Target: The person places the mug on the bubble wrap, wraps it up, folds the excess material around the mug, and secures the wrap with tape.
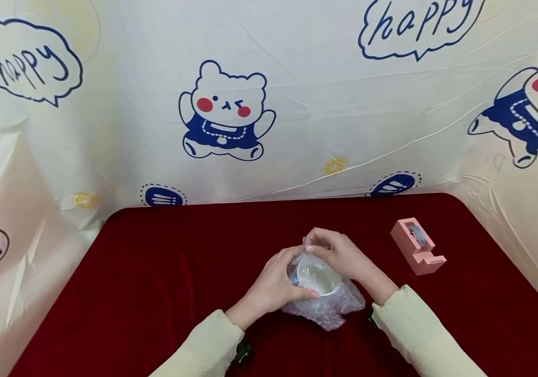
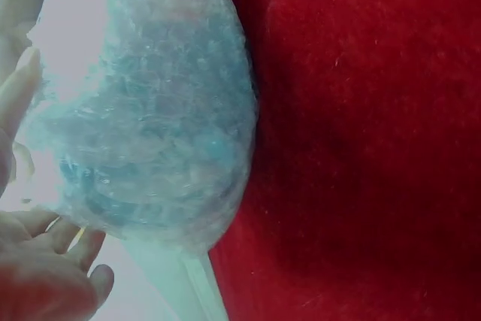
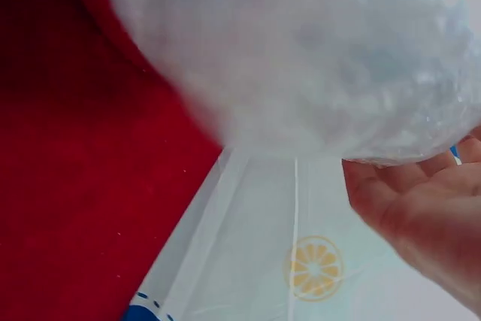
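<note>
A round vessel with a white rim (image 1: 329, 280), a cup or bowl, sits in clear bubble wrap (image 1: 325, 314) on the red cloth. Bluish patches show through the bubble wrap (image 2: 165, 125) in the left wrist view. My left hand (image 1: 273, 281) holds the wrapped vessel from the left, thumb near the front of the rim and fingers on the far side. At the far edge my right hand (image 1: 341, 255) pinches the upper part of the wrap between thumb and fingers. The wrap hides most of the vessel's shape.
A pink tape dispenser (image 1: 417, 248) with a roll of tape (image 1: 417, 234) stands to the right of the hands. Dark red cloth (image 1: 155, 283) covers the table. Behind it hangs a white printed curtain (image 1: 306, 131).
</note>
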### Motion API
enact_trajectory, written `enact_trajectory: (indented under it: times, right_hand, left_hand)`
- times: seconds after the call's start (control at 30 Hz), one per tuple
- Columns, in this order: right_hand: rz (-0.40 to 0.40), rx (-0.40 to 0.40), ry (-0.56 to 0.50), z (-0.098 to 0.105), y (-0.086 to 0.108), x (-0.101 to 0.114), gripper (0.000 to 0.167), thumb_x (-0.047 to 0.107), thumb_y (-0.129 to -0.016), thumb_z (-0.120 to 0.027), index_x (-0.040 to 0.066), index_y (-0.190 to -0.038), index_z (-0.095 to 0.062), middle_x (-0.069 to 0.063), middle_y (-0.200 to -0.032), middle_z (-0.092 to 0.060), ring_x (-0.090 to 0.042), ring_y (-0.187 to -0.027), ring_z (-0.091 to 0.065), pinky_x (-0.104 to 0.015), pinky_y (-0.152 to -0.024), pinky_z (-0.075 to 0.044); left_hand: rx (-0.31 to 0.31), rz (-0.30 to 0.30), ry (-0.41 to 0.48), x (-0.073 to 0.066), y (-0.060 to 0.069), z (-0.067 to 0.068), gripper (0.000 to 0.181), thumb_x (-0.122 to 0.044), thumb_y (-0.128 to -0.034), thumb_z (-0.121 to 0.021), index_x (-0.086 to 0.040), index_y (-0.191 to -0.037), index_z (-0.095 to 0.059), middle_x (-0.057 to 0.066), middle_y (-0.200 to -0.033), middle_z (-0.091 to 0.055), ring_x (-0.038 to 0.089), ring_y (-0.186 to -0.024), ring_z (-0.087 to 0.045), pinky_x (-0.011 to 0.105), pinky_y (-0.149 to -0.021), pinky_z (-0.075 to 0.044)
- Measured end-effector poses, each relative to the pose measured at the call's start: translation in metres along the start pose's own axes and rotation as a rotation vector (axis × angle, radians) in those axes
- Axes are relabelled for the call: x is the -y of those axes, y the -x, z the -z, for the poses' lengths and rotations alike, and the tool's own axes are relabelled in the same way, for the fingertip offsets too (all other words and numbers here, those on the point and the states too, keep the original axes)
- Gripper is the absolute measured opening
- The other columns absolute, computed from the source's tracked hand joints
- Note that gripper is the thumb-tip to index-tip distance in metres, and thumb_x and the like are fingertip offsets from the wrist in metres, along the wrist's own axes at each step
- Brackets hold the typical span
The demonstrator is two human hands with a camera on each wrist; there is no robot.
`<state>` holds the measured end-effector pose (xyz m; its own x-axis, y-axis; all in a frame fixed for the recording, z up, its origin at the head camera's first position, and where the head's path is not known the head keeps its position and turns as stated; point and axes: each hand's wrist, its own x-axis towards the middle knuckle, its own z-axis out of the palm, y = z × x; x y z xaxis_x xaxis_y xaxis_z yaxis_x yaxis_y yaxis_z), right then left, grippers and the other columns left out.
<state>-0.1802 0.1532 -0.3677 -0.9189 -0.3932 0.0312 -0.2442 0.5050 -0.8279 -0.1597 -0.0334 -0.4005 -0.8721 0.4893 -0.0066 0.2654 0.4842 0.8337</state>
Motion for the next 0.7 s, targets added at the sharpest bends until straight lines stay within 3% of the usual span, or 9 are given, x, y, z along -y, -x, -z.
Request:
enact_trajectory:
  times: [0.2, 0.5, 0.6, 0.7]
  right_hand:
    - [-0.042, -0.013, 0.059, 0.0, -0.009, 0.008, 0.007, 0.011, -0.091, -0.062, 0.009, -0.087, -0.066, -0.005, -0.091, -0.07, -0.014, -0.088, -0.061, -0.029, -0.08, -0.051]
    - [-0.106, -0.064, 0.059, -0.003, -0.014, 0.004, 0.007, 0.01, -0.088, -0.066, 0.007, -0.085, -0.071, -0.006, -0.088, -0.072, -0.015, -0.087, -0.062, -0.029, -0.078, -0.049]
    - [-0.127, -0.097, 0.017, -0.008, -0.015, 0.001, 0.007, 0.01, -0.087, -0.067, 0.005, -0.085, -0.073, -0.008, -0.09, -0.073, -0.015, -0.087, -0.064, -0.028, -0.078, -0.049]
    - [-0.154, -0.128, -0.02, -0.012, -0.016, -0.001, 0.009, 0.011, -0.086, -0.069, 0.004, -0.089, -0.074, -0.01, -0.092, -0.074, -0.014, -0.086, -0.065, -0.026, -0.076, -0.05]
  left_hand:
    - [-0.052, -0.04, -0.115, -0.007, 0.004, 0.002, 0.081, -0.036, -0.0679, -0.085, -0.01, -0.137, -0.05, 0.006, -0.137, -0.053, 0.029, -0.128, -0.046, 0.049, -0.106, -0.039]
    - [-0.108, -0.076, -0.297, -0.017, 0.008, -0.001, 0.082, -0.038, -0.0679, -0.082, -0.008, -0.137, -0.051, 0.005, -0.127, -0.06, 0.022, -0.118, -0.055, 0.045, -0.106, -0.038]
    - [-0.111, -0.067, -0.316, -0.018, 0.009, -0.001, 0.083, -0.039, -0.0685, -0.081, -0.007, -0.138, -0.05, 0.007, -0.127, -0.06, 0.022, -0.117, -0.055, 0.044, -0.106, -0.038]
    - [-0.125, -0.054, -0.274, -0.018, 0.01, -0.002, 0.083, -0.038, -0.0684, -0.082, -0.003, -0.136, -0.048, 0.009, -0.128, -0.059, 0.024, -0.117, -0.055, 0.044, -0.106, -0.039]
